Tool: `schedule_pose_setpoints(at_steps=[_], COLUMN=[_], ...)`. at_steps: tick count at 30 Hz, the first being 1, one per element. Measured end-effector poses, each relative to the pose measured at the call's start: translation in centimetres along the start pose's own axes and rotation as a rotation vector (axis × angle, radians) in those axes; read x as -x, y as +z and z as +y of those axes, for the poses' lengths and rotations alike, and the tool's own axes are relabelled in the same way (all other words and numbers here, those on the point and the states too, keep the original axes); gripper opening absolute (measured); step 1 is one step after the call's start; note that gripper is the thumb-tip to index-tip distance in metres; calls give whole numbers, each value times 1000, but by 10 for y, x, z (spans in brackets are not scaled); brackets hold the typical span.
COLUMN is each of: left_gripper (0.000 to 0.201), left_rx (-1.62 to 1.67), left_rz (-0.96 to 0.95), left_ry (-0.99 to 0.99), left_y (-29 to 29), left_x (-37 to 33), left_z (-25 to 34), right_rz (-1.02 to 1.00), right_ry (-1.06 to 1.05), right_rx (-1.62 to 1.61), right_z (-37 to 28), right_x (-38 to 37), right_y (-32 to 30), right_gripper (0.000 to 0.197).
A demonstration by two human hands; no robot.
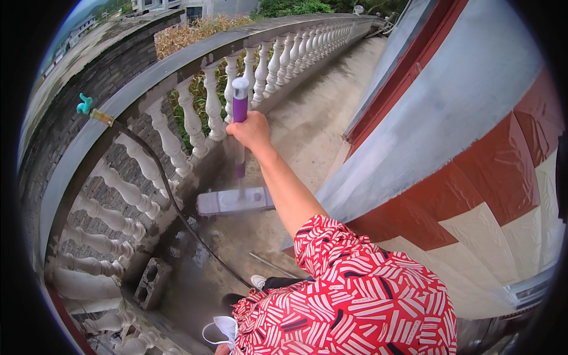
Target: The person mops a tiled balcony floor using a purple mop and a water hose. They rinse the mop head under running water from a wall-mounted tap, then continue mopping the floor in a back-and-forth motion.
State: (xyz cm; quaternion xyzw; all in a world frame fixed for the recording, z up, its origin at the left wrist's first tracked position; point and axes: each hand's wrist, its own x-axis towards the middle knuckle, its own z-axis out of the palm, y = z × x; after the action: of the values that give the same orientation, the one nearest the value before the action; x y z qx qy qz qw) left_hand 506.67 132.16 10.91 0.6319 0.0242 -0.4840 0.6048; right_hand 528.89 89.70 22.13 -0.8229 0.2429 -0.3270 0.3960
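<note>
The right hand [250, 130] was clamped on a flat mop [222, 203] near its upper end, the mop's head low beside the balustrade's [213, 99] foot, while what appeared to be the left hand [222, 349], well apart inside the balustrade, was mostly cut off, its grip indeterminable.

Soft daylight from outside lights everything, with pale sky [89, 6] at eleven o'clock. Shadows are weak and have fuzzy edges. The floor [349, 77] is bright toward one o'clock and darker toward seven. The red-brown wall panels [503, 171] have small shiny spots at three o'clock. The mop [239, 107] looks smeary low down — its pole is almost see-through there. A round black edge frames the view, and the railing [207, 52] bends like a bow from nine to twelve.
</note>
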Motion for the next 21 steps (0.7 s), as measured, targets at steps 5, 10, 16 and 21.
schedule_pose_setpoints(at_steps=[5,10,16,21], left_gripper=[38,34,30,27], left_rx=[36,10,1,17], left_rz=[-28,-79,-51,-121], left_ry=[-60,-114,-131,-191], left_y=[-13,-33,-84,-112], left_x=[-25,-50,-108,-167], left_z=[74,166,194,256], right_rz=[33,157,256,335], right_ry=[262,401,444,718], right_rx=[136,190,71,-37], right_z=[44,113,240,261], right_x=[-34,-59,-24,-37], right_y=[25,-2,28,21], right_gripper=[14,14,19,18])
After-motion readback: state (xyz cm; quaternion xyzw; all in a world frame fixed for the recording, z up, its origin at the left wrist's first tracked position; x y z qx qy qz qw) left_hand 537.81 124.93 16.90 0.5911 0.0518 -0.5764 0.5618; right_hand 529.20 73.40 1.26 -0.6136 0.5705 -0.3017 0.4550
